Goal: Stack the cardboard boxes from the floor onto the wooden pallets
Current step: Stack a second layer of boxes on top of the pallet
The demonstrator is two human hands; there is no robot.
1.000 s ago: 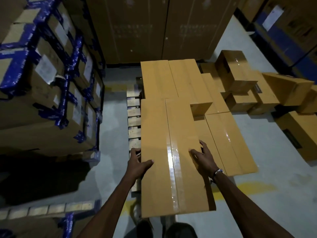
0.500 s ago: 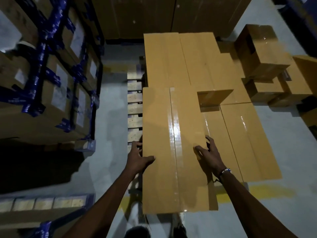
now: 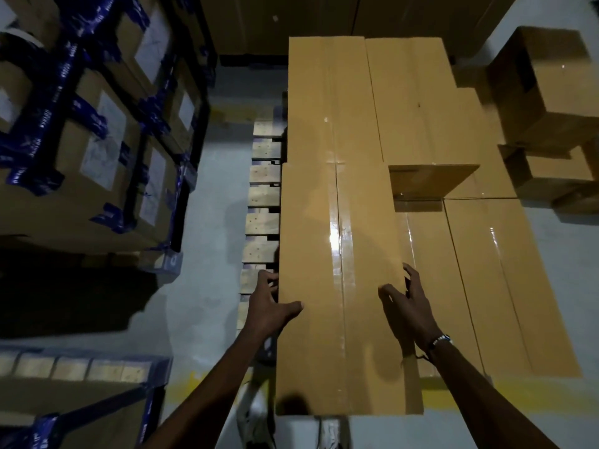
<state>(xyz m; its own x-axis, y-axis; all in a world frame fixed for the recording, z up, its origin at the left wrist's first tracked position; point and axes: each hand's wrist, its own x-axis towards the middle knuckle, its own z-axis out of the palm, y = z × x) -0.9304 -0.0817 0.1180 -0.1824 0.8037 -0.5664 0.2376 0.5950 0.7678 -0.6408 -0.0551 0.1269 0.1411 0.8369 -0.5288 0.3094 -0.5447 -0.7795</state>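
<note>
A long tan cardboard box point(image 3: 340, 286), taped down its middle, lies flat atop others along the wooden pallet's point(image 3: 261, 202) left edge.

A grey concrete floor point(image 3: 201, 306) carries a wooden pallet point(image 3: 261, 218) at the centre of the frame, its slat ends showing along the left side. Long taped cardboard boxes point(image 3: 479, 280) lie flat on the pallet in rows. At the upper right, loose cardboard boxes point(image 3: 551, 92) sit piled on the floor. A yellow painted line point(image 3: 518, 388) crosses the floor at lower right.
</note>
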